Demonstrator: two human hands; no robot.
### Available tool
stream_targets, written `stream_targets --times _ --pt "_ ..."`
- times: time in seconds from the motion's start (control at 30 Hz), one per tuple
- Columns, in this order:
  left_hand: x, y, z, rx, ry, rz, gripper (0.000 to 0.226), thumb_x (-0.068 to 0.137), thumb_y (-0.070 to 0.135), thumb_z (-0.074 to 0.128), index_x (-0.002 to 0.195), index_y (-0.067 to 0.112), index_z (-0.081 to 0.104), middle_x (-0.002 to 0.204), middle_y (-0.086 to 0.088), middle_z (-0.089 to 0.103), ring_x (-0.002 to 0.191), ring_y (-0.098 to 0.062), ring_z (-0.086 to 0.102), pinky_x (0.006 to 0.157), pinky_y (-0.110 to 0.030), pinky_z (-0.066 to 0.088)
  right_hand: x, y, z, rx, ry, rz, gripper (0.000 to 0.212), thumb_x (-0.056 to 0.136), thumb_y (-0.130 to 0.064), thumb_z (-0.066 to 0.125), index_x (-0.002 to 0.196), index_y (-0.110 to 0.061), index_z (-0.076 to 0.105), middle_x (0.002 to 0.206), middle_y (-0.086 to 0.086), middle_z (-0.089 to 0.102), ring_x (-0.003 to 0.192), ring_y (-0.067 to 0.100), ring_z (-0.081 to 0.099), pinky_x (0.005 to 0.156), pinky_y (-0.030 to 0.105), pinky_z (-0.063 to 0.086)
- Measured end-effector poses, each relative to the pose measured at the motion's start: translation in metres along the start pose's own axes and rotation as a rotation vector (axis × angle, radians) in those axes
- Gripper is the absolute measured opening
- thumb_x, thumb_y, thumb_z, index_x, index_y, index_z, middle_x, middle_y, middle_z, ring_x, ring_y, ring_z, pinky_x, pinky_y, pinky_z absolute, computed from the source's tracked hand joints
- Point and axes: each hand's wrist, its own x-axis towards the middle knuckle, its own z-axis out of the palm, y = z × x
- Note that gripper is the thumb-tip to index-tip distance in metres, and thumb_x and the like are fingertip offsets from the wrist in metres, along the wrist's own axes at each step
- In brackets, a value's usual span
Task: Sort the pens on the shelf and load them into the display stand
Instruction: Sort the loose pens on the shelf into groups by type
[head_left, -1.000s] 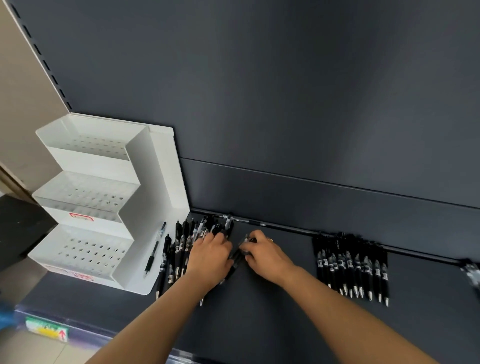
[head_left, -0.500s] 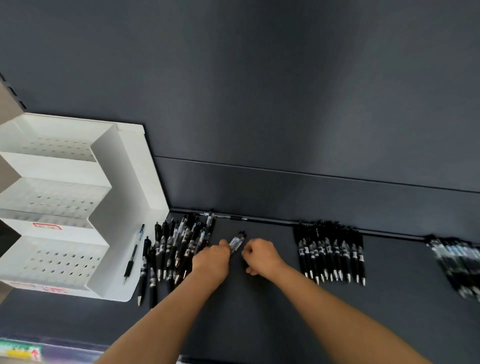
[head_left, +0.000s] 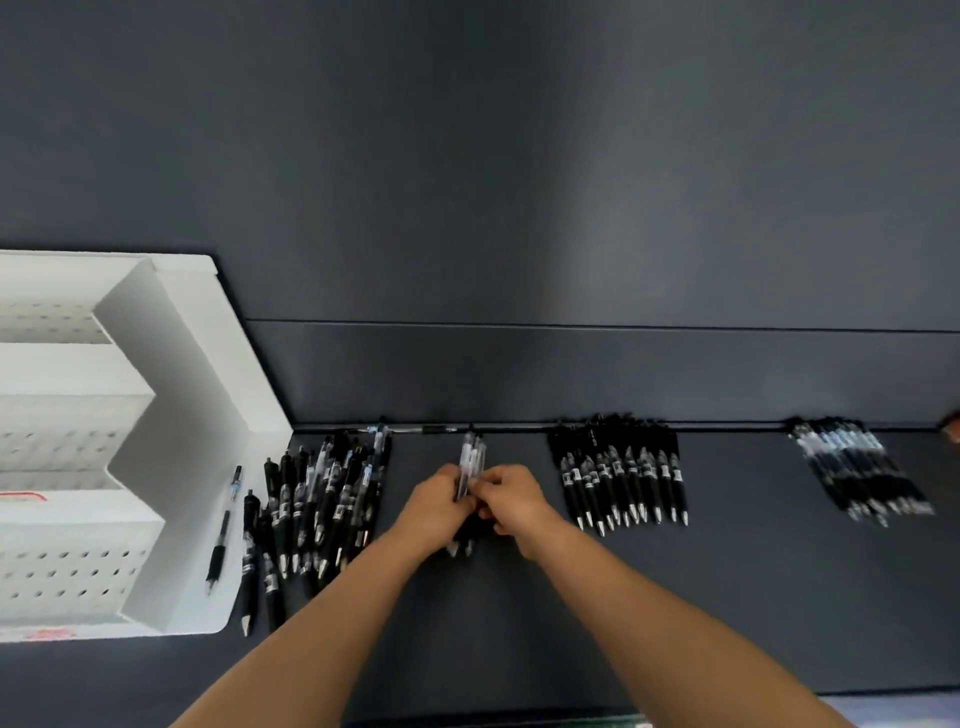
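My left hand (head_left: 434, 506) and my right hand (head_left: 511, 501) meet at the middle of the dark shelf and together grip a small bunch of clear-and-black pens (head_left: 471, 457), whose caps stick out beyond my fingers and whose tips show below them. An unsorted heap of black pens (head_left: 322, 499) lies just left of my hands. A tidy row of black pens (head_left: 621, 475) lies to the right, and a third group of clear-barrelled pens (head_left: 857, 467) lies farther right. The white tiered display stand (head_left: 171, 415) with perforated steps stands at the left, with no pens in its holes.
A single slim pen (head_left: 224, 527) lies against the stand's side wall. The dark back panel (head_left: 519, 374) rises right behind the pens. The shelf's front edge (head_left: 779, 693) runs along the bottom right. A small orange object (head_left: 951, 428) shows at the far right edge.
The view has swung right, revealing the third pen group. My hands moved from the heap's edge to the shelf's middle and now hold a bunch of pens between them.
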Motion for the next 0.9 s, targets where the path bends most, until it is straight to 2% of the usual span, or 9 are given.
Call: stream_targets --times 0.13,0.23,0.37,0.47,0.57,0.63,0.73,0.8,0.9 --pt "0.01 0.036 0.018 -0.069 -0.02 0.042 0.018 0.093 0.014 0.051 0.109 0.008 0.055 0.093 -0.003 0.056 0.09 -0.02 0.055 0.069 -0.024 0.036 -0.001 0.005 -0.037 -0.119 0.157 -0.094 0.009 0.094 -0.018 0.053 0.085 -0.015 0.055 0.064 0.0 0.053 0.053 0.011 0.049 0.046 0.02 0.036" --pt "0.019 0.061 0.035 -0.061 -0.046 0.081 0.014 0.091 0.013 0.051 0.104 0.009 0.055 0.087 -0.002 0.056 0.081 -0.017 0.053 0.065 -0.025 0.039 -0.004 0.01 -0.069 -0.164 0.223 -0.113 0.009 0.095 -0.016 0.049 0.087 -0.013 0.05 0.074 0.004 0.056 0.054 0.01 0.05 0.042 0.015 0.036" --pt "0.029 0.093 0.057 -0.082 -0.043 0.098 0.007 0.089 0.015 0.055 0.086 0.014 0.049 0.07 0.004 0.048 0.073 -0.017 0.051 0.051 -0.022 0.036 -0.006 0.017 -0.112 -0.188 0.327 -0.097 0.015 0.094 -0.018 0.049 0.079 -0.018 0.049 0.08 0.006 0.059 0.068 0.021 0.058 0.065 0.029 0.047" --pt "0.036 0.115 0.074 -0.108 -0.049 0.139 0.008 0.089 0.015 0.056 0.085 0.013 0.05 0.07 0.004 0.05 0.07 -0.015 0.05 0.055 -0.023 0.035 -0.006 0.025 -0.146 -0.167 0.377 -0.072 0.008 0.094 -0.02 0.049 0.089 -0.016 0.054 0.084 0.007 0.06 0.078 0.024 0.058 0.076 0.035 0.05" --pt "0.042 0.137 0.095 -0.14 -0.076 0.162 0.008 0.089 0.017 0.058 0.086 0.015 0.051 0.072 0.0 0.054 0.071 -0.017 0.052 0.064 -0.027 0.038 -0.006 0.036 -0.181 -0.157 0.403 -0.035 0.005 0.092 -0.018 0.048 0.09 -0.016 0.052 0.087 0.006 0.059 0.079 0.023 0.056 0.072 0.033 0.046" --pt "0.045 0.156 0.111 -0.155 -0.103 0.166 0.019 0.09 0.019 0.059 0.106 0.014 0.051 0.079 -0.007 0.061 0.074 -0.02 0.055 0.069 -0.028 0.04 -0.008 0.045 -0.208 -0.151 0.411 -0.023 0.009 0.091 -0.015 0.049 0.098 -0.015 0.054 0.09 0.006 0.059 0.081 0.022 0.056 0.072 0.032 0.045" --pt "0.05 0.184 0.136 -0.175 -0.154 0.181 0.057 0.092 0.016 0.056 0.141 0.021 0.027 0.079 -0.008 0.064 0.066 -0.012 0.056 0.065 -0.022 0.041 -0.015 0.063 -0.254 -0.19 0.437 -0.02 0.027 0.093 -0.018 0.049 0.12 -0.013 0.054 0.103 0.008 0.062 0.094 0.024 0.06 0.08 0.033 0.048" --pt "0.053 0.203 0.158 -0.156 -0.184 0.211 0.059 0.094 0.014 0.052 0.144 0.027 0.023 0.073 -0.002 0.06 0.062 -0.005 0.053 0.06 -0.017 0.039 -0.018 0.079 -0.288 -0.243 0.481 -0.011 0.032 0.095 -0.021 0.05 0.126 -0.014 0.054 0.117 0.009 0.063 0.104 0.026 0.061 0.084 0.033 0.049" --pt "0.06 0.234 0.194 -0.126 -0.189 0.236 0.045 0.097 0.012 0.044 0.139 0.028 0.037 0.076 -0.002 0.057 0.059 -0.003 0.049 0.052 -0.011 0.038 -0.022 0.103 -0.336 -0.305 0.548 0.012 0.032 0.095 -0.023 0.051 0.126 -0.015 0.055 0.117 0.011 0.065 0.103 0.027 0.063 0.076 0.029 0.047"
